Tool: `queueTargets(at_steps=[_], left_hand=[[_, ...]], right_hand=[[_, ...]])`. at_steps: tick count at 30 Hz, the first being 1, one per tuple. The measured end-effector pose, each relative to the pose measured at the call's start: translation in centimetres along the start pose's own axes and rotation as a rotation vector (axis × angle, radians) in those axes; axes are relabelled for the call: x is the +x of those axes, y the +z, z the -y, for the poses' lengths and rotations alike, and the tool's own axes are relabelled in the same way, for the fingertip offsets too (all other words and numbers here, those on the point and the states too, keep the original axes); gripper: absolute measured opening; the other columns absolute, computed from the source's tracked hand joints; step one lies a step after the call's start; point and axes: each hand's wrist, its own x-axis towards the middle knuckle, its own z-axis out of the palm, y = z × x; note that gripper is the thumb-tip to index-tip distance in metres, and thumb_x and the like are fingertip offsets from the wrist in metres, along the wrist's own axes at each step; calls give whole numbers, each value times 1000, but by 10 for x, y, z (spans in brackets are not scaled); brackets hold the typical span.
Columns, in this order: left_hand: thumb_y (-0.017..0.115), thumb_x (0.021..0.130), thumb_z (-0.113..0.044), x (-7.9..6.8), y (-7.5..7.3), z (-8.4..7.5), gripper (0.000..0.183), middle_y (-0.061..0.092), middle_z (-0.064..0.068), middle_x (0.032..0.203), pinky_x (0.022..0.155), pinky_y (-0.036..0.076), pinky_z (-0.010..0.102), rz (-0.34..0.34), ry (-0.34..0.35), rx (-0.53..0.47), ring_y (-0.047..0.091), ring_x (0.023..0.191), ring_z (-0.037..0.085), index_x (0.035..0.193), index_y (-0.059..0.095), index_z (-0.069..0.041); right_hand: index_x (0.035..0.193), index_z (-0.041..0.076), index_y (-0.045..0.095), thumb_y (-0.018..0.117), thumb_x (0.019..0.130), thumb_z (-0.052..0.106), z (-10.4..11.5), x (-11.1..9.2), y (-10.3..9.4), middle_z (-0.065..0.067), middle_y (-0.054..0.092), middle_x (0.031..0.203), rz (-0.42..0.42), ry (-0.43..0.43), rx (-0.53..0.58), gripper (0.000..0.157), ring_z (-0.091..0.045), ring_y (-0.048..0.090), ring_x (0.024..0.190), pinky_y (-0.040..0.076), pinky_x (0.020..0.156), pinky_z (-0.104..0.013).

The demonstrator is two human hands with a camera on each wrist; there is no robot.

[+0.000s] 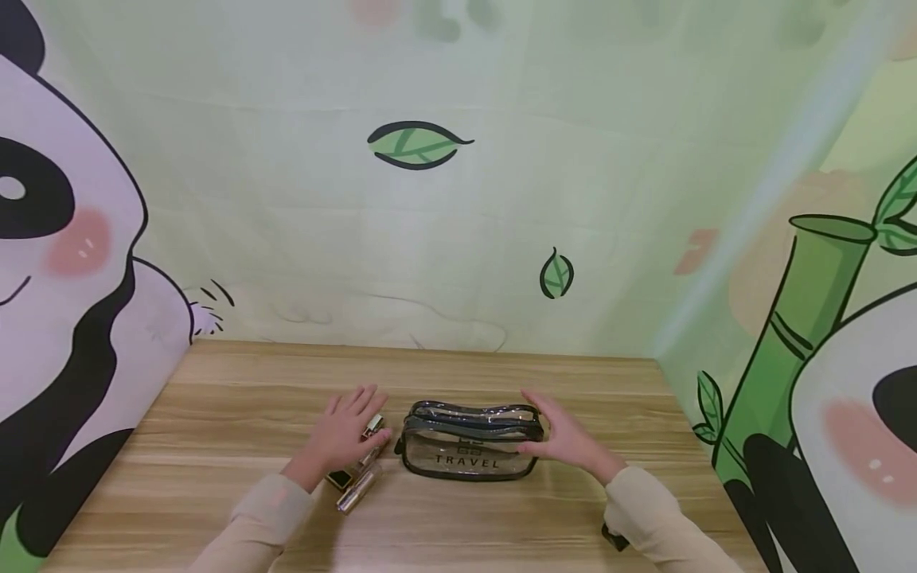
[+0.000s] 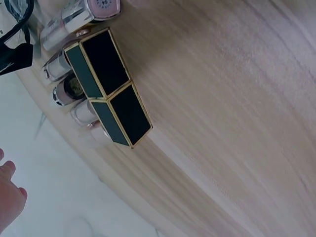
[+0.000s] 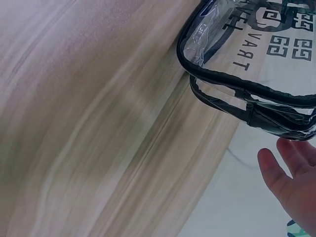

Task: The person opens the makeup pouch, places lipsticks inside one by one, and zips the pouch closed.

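A clear pouch with black trim and the word TRAVEL (image 1: 469, 458) stands on the wooden table. My right hand (image 1: 569, 438) is at its right end, thumb by the front face and fingers by the top edge. In the right wrist view the fingers (image 3: 291, 165) look extended beside the pouch (image 3: 256, 84); firm contact cannot be made out. My left hand (image 1: 340, 434) is spread over a group of small cosmetics, partly hiding them. Among these are a shiny tube (image 1: 358, 489) and a black, gold-edged case (image 2: 113, 89), with several clear-and-pink tubes (image 2: 61, 91) beside it.
A small dark object (image 1: 614, 537) lies partly under the right sleeve. Behind the wooden table (image 1: 286, 370) hangs a pale green cloth (image 1: 286, 199) printed with pandas, leaves and bamboo.
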Motion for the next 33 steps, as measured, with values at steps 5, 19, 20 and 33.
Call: queueTargets(at_steps=[5,19,20,33], left_hand=[[50,84,-44,-2,1,-5,62,33,14,140,103,17,58,8,5,-26,30,129,33,135,36,-12],[48,83,-51,-1,15,-12,66,36,12,139,102,22,55,63,21,35,32,127,32,136,34,-14],[50,82,-50,-1,16,-13,66,37,13,138,101,23,55,58,26,39,34,126,32,135,36,-13],[63,75,-37,-1,23,-21,71,43,16,133,94,34,53,61,8,-117,46,116,34,134,37,-7]], right_hand=[[136,5,30,72,69,28,-2,0,2,-19,32,139,9,26,66,82,-39,36,122,32,97,-56],[129,4,38,68,67,4,-6,0,9,-22,45,125,-3,51,259,69,-40,45,110,51,77,-40],[128,3,39,67,67,2,-7,1,10,-22,46,122,-7,46,289,67,-39,46,107,52,73,-35],[122,-2,41,60,66,-6,-11,1,20,-25,47,115,-58,78,464,59,-36,46,102,52,68,-28]])
